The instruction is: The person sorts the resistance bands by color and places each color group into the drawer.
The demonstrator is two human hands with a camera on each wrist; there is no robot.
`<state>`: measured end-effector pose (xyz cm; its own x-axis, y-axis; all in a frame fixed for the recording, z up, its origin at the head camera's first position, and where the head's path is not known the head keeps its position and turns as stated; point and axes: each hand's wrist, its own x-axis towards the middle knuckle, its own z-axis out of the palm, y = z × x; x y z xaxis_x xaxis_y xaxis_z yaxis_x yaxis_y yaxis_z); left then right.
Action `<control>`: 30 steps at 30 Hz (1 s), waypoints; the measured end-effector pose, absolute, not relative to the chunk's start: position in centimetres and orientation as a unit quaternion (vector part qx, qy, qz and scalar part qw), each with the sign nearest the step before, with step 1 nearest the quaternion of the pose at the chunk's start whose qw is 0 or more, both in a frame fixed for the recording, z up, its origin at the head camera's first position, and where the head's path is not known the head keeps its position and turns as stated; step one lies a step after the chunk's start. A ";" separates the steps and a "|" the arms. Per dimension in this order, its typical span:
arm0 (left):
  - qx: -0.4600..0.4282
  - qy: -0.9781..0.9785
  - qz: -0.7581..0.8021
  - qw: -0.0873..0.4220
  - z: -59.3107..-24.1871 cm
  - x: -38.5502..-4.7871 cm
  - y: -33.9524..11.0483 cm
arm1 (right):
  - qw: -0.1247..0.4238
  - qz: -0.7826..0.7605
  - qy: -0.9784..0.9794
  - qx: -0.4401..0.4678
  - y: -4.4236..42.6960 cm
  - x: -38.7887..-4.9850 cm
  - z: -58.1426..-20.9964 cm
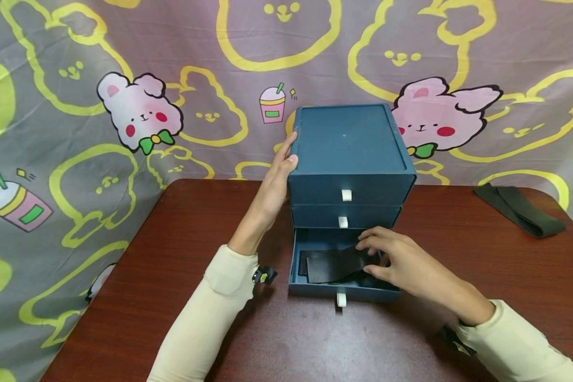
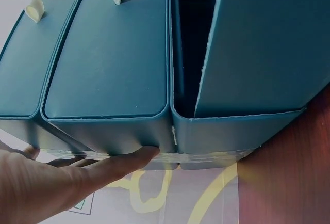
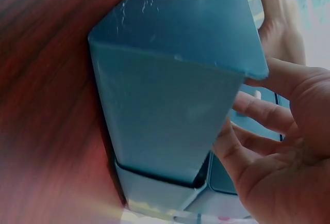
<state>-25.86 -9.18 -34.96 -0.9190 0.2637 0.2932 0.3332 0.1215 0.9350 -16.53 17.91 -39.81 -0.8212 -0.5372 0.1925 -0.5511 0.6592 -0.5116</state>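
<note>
A dark blue drawer box (image 1: 350,138) with three drawers stands on the table, its bottom drawer (image 1: 315,289) pulled out. My left hand (image 1: 272,193) rests against the box's left side, fingers extended along it; the left wrist view shows this hand (image 2: 87,180) at the side wall. Over the right part of the pulled-out drawer is my right hand (image 1: 401,260), thumb and fingers apart, reaching inside. Its fingertips are at a flat, black folded piece (image 1: 329,265) lying in the drawer. In the right wrist view, the drawer wall hides some fingertips of that hand (image 3: 281,136).
A dark folded strap (image 1: 520,209) lies at the table's back right. The brown table (image 1: 196,239) reaches to a hanging cloth (image 1: 196,53) with cartoon prints behind the box. White pull tabs (image 1: 346,195) stick out from the drawer fronts.
</note>
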 end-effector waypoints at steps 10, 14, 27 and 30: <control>-0.196 -0.748 -0.633 0.024 -34.9 -25.8 -9.1 | 0.046 0.298 -0.909 0.288 20.0 -16.2 -39.0; -0.192 -0.748 -0.634 0.020 -35.0 -25.8 -9.1 | 0.119 0.281 -0.904 0.301 21.4 -16.2 -38.8; -0.191 -0.753 -0.629 0.025 -35.1 -25.8 -9.2 | 0.208 0.240 -0.925 0.206 28.3 -17.4 -38.0; -0.190 -0.754 -0.628 0.026 -35.1 -25.7 -9.2 | 0.202 0.231 -0.934 0.180 30.1 -18.2 -38.3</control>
<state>-25.74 -9.23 -35.09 -0.9262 0.2546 0.2781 0.3195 0.1384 0.9374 -18.15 30.11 -38.29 -0.8533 -0.2435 0.4612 -0.4304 0.8281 -0.3592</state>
